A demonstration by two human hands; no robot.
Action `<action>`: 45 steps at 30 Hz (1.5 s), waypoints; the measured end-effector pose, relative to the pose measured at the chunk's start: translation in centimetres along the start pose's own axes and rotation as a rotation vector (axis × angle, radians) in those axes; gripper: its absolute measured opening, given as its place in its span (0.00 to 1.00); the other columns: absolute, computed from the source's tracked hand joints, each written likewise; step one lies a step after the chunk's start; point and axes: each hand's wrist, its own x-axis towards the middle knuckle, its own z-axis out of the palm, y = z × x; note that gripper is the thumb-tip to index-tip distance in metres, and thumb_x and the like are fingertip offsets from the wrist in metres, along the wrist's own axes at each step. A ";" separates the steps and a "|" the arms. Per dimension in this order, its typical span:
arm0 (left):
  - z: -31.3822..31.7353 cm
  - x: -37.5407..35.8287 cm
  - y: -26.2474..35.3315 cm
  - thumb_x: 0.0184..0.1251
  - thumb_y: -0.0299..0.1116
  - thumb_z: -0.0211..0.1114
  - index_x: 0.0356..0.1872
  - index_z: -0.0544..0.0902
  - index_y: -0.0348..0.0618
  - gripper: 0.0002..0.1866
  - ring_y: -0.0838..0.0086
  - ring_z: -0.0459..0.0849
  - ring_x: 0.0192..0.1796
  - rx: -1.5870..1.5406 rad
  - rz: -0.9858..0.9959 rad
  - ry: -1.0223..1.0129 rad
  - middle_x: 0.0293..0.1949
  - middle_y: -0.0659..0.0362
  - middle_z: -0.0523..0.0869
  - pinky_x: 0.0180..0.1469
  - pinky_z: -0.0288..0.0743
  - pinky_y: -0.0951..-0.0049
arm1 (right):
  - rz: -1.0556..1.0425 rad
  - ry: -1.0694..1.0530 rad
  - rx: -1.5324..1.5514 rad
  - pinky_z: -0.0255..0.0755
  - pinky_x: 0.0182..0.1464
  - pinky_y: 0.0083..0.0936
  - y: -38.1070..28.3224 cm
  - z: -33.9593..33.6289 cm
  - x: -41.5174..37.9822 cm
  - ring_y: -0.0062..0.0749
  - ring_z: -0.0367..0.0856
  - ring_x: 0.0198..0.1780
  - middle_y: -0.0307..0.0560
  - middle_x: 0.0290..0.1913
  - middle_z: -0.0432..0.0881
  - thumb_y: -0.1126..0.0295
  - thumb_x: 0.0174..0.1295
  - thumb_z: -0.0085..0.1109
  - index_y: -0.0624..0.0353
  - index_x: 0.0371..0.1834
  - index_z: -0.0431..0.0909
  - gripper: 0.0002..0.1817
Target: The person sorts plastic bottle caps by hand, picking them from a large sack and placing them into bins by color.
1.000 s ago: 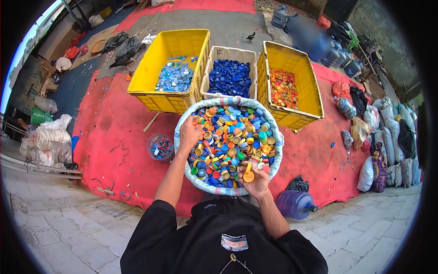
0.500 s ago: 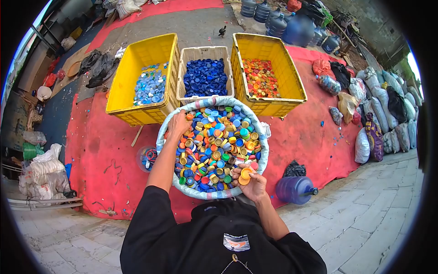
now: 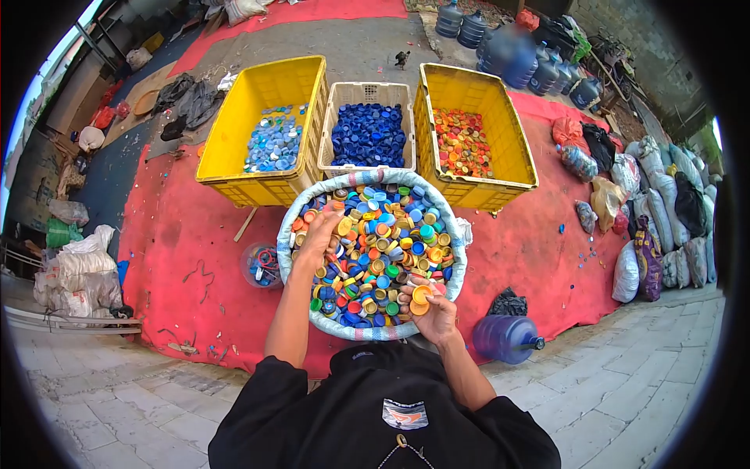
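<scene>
A round basket (image 3: 461, 262) with a pale blue cloth rim stands in front of me, heaped with plastic bottle caps (image 3: 383, 258) of many colours. Over its left part is my left hand (image 3: 320, 234), fingers bent; a yellow bottle cap (image 3: 344, 226) shows at the fingertips, and the rest of the grip is hidden. My right hand (image 3: 437, 316), palm up at the basket's near right rim, holds orange bottle caps (image 3: 420, 301). Beyond the basket stand a yellow crate (image 3: 226, 148) with light blue caps, a white crate (image 3: 372, 91) with dark blue caps, and another yellow crate (image 3: 500, 141) with orange and red caps.
A large blue water bottle (image 3: 504, 338) lies on the red mat (image 3: 195, 313), right of the basket. A clear tub (image 3: 262, 266) sits to its left. Filled sacks (image 3: 656, 187) are piled at right, more water bottles (image 3: 519, 62) at the back. White bags (image 3: 82, 273) lie at left.
My left hand has moved from the basket's left rim inward, to the right and nearer to me. The right hand keeps its orange caps. My view has shifted slightly.
</scene>
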 end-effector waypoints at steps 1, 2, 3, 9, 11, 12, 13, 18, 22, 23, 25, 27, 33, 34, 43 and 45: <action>0.4 -1.3 -0.4 0.70 0.50 0.56 0.53 0.76 0.42 0.22 0.80 0.75 0.24 -0.275 -0.060 -0.158 0.34 0.60 0.82 0.22 0.66 0.80 | -0.007 -0.010 -0.007 0.72 0.50 0.35 -0.2 0.3 0.0 0.42 0.79 0.51 0.56 0.54 0.79 0.65 0.49 0.61 0.59 0.59 0.70 0.30; 1.0 -2.4 -1.0 0.74 0.49 0.51 0.54 0.76 0.43 0.21 0.83 0.72 0.22 -0.547 -0.120 -0.320 0.32 0.61 0.81 0.19 0.61 0.83 | -0.017 -0.019 -0.014 0.72 0.51 0.36 -0.4 0.4 0.1 0.42 0.79 0.52 0.57 0.55 0.78 0.66 0.49 0.60 0.59 0.59 0.69 0.31; 1.9 -3.6 -1.3 0.75 0.48 0.48 0.55 0.76 0.43 0.22 0.82 0.73 0.23 -0.634 -0.141 -0.380 0.33 0.60 0.82 0.19 0.63 0.83 | -0.023 -0.017 0.000 0.72 0.53 0.37 -0.5 0.5 0.2 0.43 0.78 0.53 0.58 0.56 0.77 0.67 0.48 0.59 0.59 0.60 0.69 0.31; 7.4 -6.7 -5.3 0.75 0.46 0.49 0.57 0.76 0.41 0.21 0.73 0.81 0.30 -0.838 -0.252 -0.480 0.42 0.56 0.85 0.26 0.74 0.78 | -0.118 0.005 0.082 0.72 0.59 0.40 -2.2 -0.2 -0.3 0.47 0.76 0.59 0.60 0.64 0.71 0.72 0.41 0.56 0.61 0.61 0.68 0.35; 9.3 -6.9 -6.6 0.74 0.44 0.50 0.56 0.76 0.40 0.20 0.72 0.83 0.34 -0.842 -0.300 -0.484 0.44 0.55 0.85 0.32 0.77 0.73 | -0.172 0.018 0.102 0.72 0.61 0.41 -3.0 -0.6 -0.8 0.48 0.75 0.61 0.59 0.64 0.71 0.73 0.40 0.55 0.61 0.60 0.69 0.35; 10.3 -7.2 -6.8 0.74 0.43 0.50 0.56 0.76 0.40 0.20 0.71 0.84 0.35 -0.843 -0.308 -0.500 0.44 0.54 0.86 0.35 0.77 0.71 | -0.197 0.023 0.112 0.71 0.62 0.42 -3.3 -0.8 -1.0 0.48 0.74 0.61 0.59 0.64 0.70 0.73 0.40 0.54 0.62 0.60 0.69 0.35; 11.2 -7.5 -7.0 0.75 0.42 0.50 0.57 0.75 0.41 0.19 0.71 0.84 0.37 -0.829 -0.312 -0.528 0.46 0.54 0.85 0.40 0.78 0.68 | -0.221 0.025 0.131 0.69 0.65 0.44 -3.6 -1.4 -1.2 0.50 0.72 0.64 0.58 0.65 0.70 0.74 0.38 0.52 0.62 0.60 0.70 0.35; 15.6 -8.5 -7.2 0.76 0.38 0.48 0.63 0.71 0.41 0.20 0.68 0.85 0.46 -0.813 -0.350 -0.647 0.54 0.52 0.82 0.48 0.79 0.64 | -0.342 0.096 0.210 0.65 0.68 0.46 -5.2 -3.5 -3.2 0.52 0.69 0.66 0.59 0.64 0.70 0.75 0.39 0.52 0.64 0.60 0.68 0.36; 18.7 -8.5 -8.0 0.75 0.39 0.50 0.62 0.71 0.40 0.20 0.66 0.84 0.47 -0.757 -0.424 -0.663 0.55 0.51 0.81 0.50 0.78 0.63 | -0.417 0.214 0.250 0.62 0.70 0.48 -6.0 -6.6 -4.8 0.51 0.70 0.65 0.58 0.63 0.71 0.73 0.39 0.50 0.64 0.59 0.69 0.35; 19.5 -8.3 -8.4 0.75 0.40 0.51 0.61 0.72 0.40 0.20 0.66 0.84 0.47 -0.753 -0.451 -0.649 0.55 0.50 0.81 0.50 0.78 0.63 | -0.431 0.257 0.259 0.62 0.70 0.48 -6.2 -7.2 -5.0 0.51 0.71 0.64 0.58 0.62 0.72 0.72 0.39 0.50 0.63 0.58 0.71 0.34; 21.1 -7.9 -7.8 0.73 0.38 0.53 0.58 0.73 0.37 0.19 0.64 0.83 0.48 -0.759 -0.504 -0.608 0.54 0.48 0.81 0.50 0.77 0.63 | -0.455 0.345 0.265 0.62 0.70 0.47 -6.8 -8.0 -5.4 0.50 0.73 0.62 0.56 0.58 0.75 0.70 0.40 0.50 0.64 0.55 0.72 0.31; 22.7 -5.9 -8.1 0.72 0.37 0.52 0.56 0.73 0.36 0.18 0.63 0.83 0.48 -0.791 -0.529 -0.585 0.53 0.48 0.81 0.50 0.77 0.63 | -0.429 0.438 0.334 0.63 0.68 0.47 -7.8 -9.9 -4.7 0.50 0.74 0.59 0.56 0.55 0.75 0.70 0.41 0.49 0.65 0.53 0.72 0.29; 30.9 5.1 2.2 0.68 0.46 0.57 0.56 0.68 0.24 0.30 0.54 0.78 0.54 -0.983 -0.311 -0.583 0.52 0.42 0.77 0.61 0.72 0.57 | -0.584 0.158 0.302 0.59 0.68 0.54 -20.0 -2.8 4.1 0.50 0.74 0.55 0.56 0.41 0.79 0.68 0.44 0.47 0.58 0.23 0.68 0.06; 31.8 5.3 5.9 0.65 0.49 0.60 0.65 0.56 0.19 0.42 0.49 0.68 0.66 -1.016 -0.214 -0.460 0.63 0.36 0.67 0.70 0.62 0.55 | -0.603 -0.027 0.373 0.60 0.65 0.46 -22.5 -1.3 5.8 0.47 0.70 0.57 0.60 0.53 0.75 0.69 0.41 0.49 0.69 0.44 0.73 0.24; 18.7 3.7 6.2 0.68 0.47 0.59 0.62 0.66 0.33 0.31 0.54 0.69 0.65 -0.931 0.034 -0.198 0.61 0.43 0.70 0.69 0.62 0.55 | -0.615 0.289 0.089 0.50 0.72 0.52 -21.4 -4.0 8.2 0.59 0.49 0.75 0.67 0.76 0.41 0.75 0.48 0.50 0.66 0.73 0.44 0.44; 14.0 1.4 3.1 0.70 0.45 0.57 0.53 0.74 0.37 0.22 0.60 0.77 0.54 -0.919 0.064 -0.132 0.51 0.49 0.78 0.61 0.71 0.57 | -0.573 0.395 -0.134 0.60 0.68 0.48 -17.6 -4.9 6.1 0.54 0.60 0.70 0.66 0.72 0.53 0.75 0.51 0.52 0.65 0.70 0.52 0.39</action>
